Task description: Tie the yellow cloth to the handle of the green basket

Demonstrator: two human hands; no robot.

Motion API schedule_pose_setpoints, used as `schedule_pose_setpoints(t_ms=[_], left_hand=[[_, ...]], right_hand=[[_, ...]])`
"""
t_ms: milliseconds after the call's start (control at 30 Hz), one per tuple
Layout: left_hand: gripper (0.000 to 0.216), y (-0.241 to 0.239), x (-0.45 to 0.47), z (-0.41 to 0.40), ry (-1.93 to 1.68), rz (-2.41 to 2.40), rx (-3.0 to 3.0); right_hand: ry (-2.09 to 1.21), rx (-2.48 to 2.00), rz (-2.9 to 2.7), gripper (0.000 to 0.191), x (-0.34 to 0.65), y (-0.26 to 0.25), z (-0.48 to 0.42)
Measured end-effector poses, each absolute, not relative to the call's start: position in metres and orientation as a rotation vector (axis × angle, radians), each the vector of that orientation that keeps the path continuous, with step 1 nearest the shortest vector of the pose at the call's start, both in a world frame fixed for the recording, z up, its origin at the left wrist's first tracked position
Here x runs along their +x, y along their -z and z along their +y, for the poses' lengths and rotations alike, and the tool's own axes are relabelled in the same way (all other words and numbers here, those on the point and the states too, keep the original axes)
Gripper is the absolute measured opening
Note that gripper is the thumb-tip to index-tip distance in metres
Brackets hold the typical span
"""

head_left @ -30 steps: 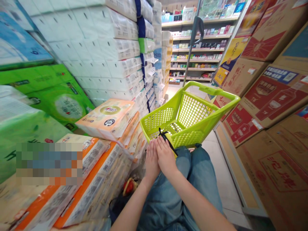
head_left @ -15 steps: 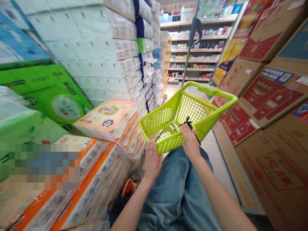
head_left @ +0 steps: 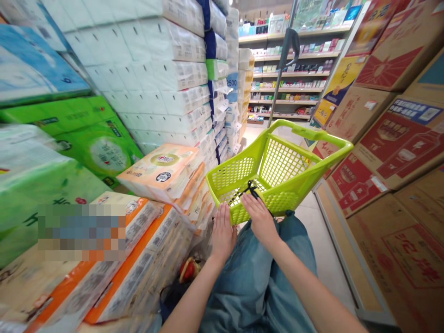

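Note:
A lime green plastic shopping basket stands on the floor just in front of my knees, which are in blue jeans. My left hand is open, its fingers flat against the outside of the basket's near wall. My right hand rests on the near rim, fingers curled over a small yellow thing with a black strap that pokes out past the fingertips into the basket. The basket's mesh floor looks bare apart from that.
Stacks of wrapped tissue packs fill the left side, down to the floor. Cardboard boxes are stacked on the right. The basket's tall pole handle rises behind it. A narrow tiled aisle leads to shelves at the far end. A red and yellow object lies by my left leg.
My right hand, with the strapped yellow thing, went right along the basket rim and has come back left beside my left hand. My left hand has stayed on the basket wall.

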State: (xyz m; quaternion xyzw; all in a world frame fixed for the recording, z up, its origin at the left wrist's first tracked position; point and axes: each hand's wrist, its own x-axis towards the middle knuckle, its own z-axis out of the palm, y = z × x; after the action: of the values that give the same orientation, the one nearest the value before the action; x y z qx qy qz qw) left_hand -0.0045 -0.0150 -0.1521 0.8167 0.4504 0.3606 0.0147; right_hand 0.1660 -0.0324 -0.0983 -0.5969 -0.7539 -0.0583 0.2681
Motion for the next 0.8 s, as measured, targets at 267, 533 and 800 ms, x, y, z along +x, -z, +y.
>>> schedule_pose_setpoints(t_ms=[267,533,800], left_hand=[[0.082,0.153,-0.002,-0.015,-1.164,1.396,2.521],[0.074,0.156,-0.006,-0.013,-1.072,1.450,2.575],[0.085,0.151,-0.006,-0.015,-1.101,1.401,2.550]], right_hand=[[0.292,-1.808,-1.705,0.080,0.196,0.104,-0.024],[0.060,-1.657,-1.946,0.065,0.086,0.106,-0.040],[0.196,-1.770,-1.887,0.077,0.183,0.098,-0.033]])
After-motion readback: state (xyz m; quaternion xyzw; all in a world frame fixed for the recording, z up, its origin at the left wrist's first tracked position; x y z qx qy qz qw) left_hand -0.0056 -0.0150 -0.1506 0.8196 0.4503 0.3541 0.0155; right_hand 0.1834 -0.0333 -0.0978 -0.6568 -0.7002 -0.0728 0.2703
